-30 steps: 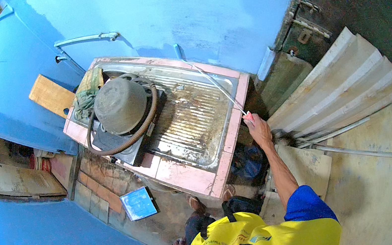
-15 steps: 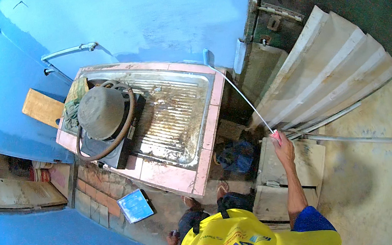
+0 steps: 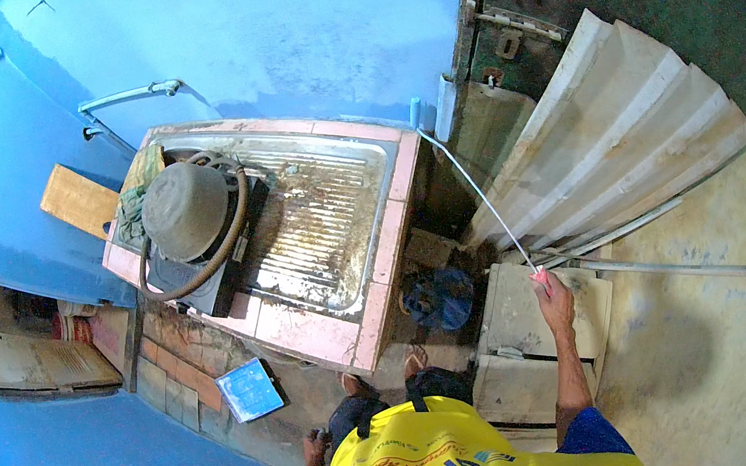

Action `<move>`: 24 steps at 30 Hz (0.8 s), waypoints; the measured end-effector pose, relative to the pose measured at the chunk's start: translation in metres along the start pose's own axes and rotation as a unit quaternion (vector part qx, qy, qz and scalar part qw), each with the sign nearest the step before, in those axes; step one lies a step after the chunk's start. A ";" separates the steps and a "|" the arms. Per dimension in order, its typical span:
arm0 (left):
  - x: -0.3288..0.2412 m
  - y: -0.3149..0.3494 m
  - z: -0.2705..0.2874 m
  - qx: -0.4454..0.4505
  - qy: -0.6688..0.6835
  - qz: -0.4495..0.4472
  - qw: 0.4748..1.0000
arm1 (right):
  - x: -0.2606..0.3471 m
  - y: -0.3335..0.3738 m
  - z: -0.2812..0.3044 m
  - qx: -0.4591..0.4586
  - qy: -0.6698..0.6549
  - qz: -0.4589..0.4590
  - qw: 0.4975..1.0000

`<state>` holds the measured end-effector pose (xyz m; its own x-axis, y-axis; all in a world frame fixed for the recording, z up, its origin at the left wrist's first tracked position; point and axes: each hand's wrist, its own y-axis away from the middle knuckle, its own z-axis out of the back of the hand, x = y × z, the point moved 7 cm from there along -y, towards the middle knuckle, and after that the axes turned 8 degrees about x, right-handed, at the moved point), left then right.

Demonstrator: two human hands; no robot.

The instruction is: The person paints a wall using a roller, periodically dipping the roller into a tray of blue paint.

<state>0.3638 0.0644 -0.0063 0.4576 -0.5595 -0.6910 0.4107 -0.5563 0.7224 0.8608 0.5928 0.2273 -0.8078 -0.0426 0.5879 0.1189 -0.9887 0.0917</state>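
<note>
My right hand [image 3: 556,304] is closed round the pink grip of a long-handled paint roller. Its thin pale rod slants up and left to the blue roller head [image 3: 415,113], which is close to the blue wall [image 3: 299,43] beyond the sink's far right corner. Low by my left thigh, my left hand [image 3: 315,448] hangs with curled fingers; a small dark shape shows at them, too unclear to name. On the floor left of my feet lies a paint tray [image 3: 250,390] with blue paint in it.
A pink-tiled sink counter [image 3: 316,334] carries a grey upturned pot [image 3: 187,211] and a brown hose [image 3: 231,243] on a stove. Corrugated sheets [image 3: 621,131] lean at the right, above a pale cabinet [image 3: 523,317]. A blue bundle [image 3: 439,298] sits beside the counter.
The roller head has moved right along the wall, from the sink's corner toward the door frame. My right hand has shifted slightly right and down with the grip; my left hand has moved slightly left.
</note>
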 end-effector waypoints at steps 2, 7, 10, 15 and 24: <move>-0.008 0.001 -0.009 -0.025 -0.053 0.011 0.998 | -0.001 -0.005 -0.002 -0.008 -0.022 0.047 0.999; -0.015 0.004 -0.008 -0.004 -0.154 0.038 0.987 | -0.009 -0.011 -0.002 0.002 -0.003 0.025 1.000; -0.009 0.008 -0.005 -0.010 -0.157 0.053 0.986 | -0.016 -0.011 -0.002 0.013 0.010 0.009 1.000; 0.004 0.006 0.003 0.017 -0.094 0.011 0.995 | -0.022 -0.007 -0.003 0.008 0.007 -0.026 1.000; 0.011 -0.010 0.011 0.030 -0.112 0.027 0.993 | -0.012 -0.015 -0.025 -0.012 -0.033 0.007 0.999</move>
<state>0.3561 0.0571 -0.0214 0.2885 -0.7085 -0.6440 0.3402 -0.5529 0.7606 0.8548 0.6045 0.1988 -0.7662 -0.0483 0.6408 0.1158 -0.9912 0.0638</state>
